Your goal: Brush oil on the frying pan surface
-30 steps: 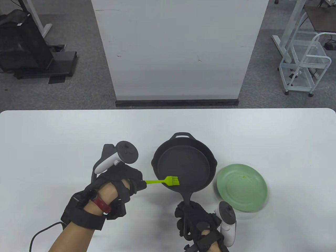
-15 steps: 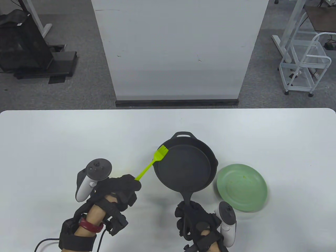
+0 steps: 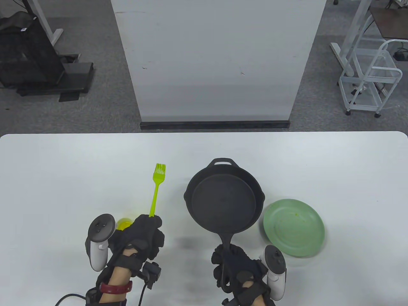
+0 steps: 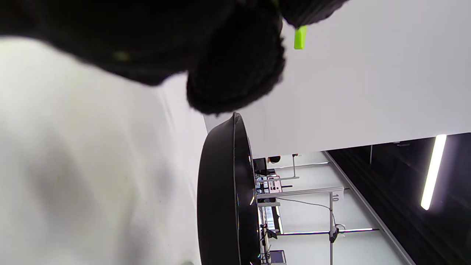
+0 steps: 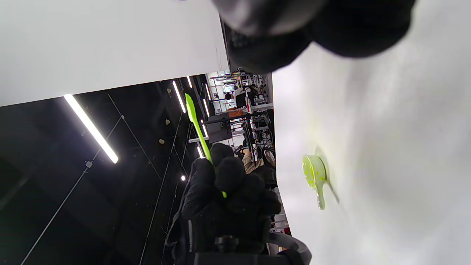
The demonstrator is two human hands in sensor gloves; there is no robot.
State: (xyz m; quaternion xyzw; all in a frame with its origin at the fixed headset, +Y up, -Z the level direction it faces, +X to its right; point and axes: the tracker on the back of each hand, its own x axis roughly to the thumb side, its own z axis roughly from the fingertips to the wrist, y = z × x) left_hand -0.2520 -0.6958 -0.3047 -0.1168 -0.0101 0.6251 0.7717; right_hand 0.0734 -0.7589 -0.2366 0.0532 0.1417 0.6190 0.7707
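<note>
Left hand (image 3: 142,237) grips the brush (image 3: 156,188) upright, left of the frying pan (image 3: 224,199) on the table (image 3: 63,165); right hand (image 3: 237,271), fingers apparently curled, holds the pan handle.

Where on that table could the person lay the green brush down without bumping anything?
The table's whole left stretch lies bare, left of the brush and left hand. The far strip behind the frying pan is bare too, as is the far right corner beyond the green plate. Near the front it is crowded: a small yellow dish, pan, plate, right hand.
</note>
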